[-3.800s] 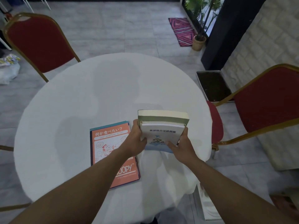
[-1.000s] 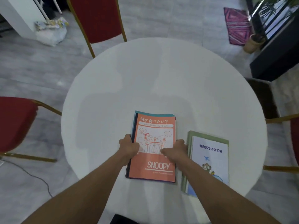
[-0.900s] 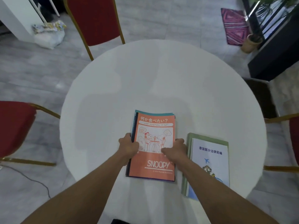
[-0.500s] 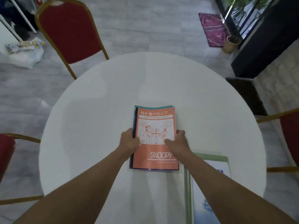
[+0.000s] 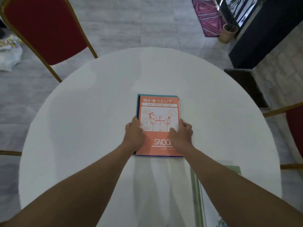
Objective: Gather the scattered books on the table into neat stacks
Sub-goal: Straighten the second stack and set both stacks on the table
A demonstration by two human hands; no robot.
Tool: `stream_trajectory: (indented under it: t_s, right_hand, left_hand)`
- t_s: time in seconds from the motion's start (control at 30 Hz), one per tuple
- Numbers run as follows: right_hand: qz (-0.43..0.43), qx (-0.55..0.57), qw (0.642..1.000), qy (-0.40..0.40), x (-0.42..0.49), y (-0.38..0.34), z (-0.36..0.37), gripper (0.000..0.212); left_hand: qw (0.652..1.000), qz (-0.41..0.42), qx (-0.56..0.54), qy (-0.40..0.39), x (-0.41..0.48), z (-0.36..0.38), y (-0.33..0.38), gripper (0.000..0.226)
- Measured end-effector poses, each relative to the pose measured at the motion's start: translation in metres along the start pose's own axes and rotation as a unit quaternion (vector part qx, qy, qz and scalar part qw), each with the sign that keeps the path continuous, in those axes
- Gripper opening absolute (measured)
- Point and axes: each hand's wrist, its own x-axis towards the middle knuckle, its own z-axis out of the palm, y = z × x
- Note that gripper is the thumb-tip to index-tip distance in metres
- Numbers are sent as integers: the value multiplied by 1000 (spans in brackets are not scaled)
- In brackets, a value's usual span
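Observation:
An orange Snoopy book point(image 5: 158, 112) lies on top of a thin stack, with teal and dark covers showing at its edges, near the middle of the round white table point(image 5: 85, 122). My left hand point(image 5: 134, 134) grips the stack's left edge. My right hand point(image 5: 181, 135) grips its right edge, thumb resting on the cover. A second stack, a green book with a white one on it point(image 5: 196, 190), lies at the near right, mostly hidden under my right forearm.
A red chair with a gold frame point(image 5: 44, 28) stands at the far left of the table. Another red chair point(image 5: 295, 128) is at the right. A black tray point(image 5: 247, 87), a potted plant point(image 5: 228, 32) and a patterned mat point(image 5: 207, 17) are on the floor beyond.
Both hands have slid the Snoopy stack away from me toward the table's middle. The green and white stack stayed at the near right, where my right arm now covers it more.

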Motion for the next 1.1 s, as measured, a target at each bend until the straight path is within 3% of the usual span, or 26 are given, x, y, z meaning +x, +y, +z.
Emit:
stream_trajectory:
  t_s: [0.27,0.43,0.73,0.8,0.97,1.1]
  right_hand:
    - [-21,-39,998,-42,-2,3,-5,59]
    - [-52,-41,997,-46,-14,12,-25,60]
    - [-85,-84,993,-5,-58,77,-76,68]
    - [-83,-89,993,2,-70,97,-86,68]
    - [-49,-73,996,26,-97,154,-110,68]
    - [-18,-66,997,24,-120,195,-118,74]
  left_hand:
    - [995,-21,88,-32,2,-3,5,43]
    - [991,24,126,-32,-16,-10,16,58]
    - [978,108,157,-84,-93,32,48,39]
    - [972,107,183,-99,-112,49,54,37]
    - [948,79,258,-170,-159,90,68,56]
    - [943,52,265,-194,-189,119,73,51]
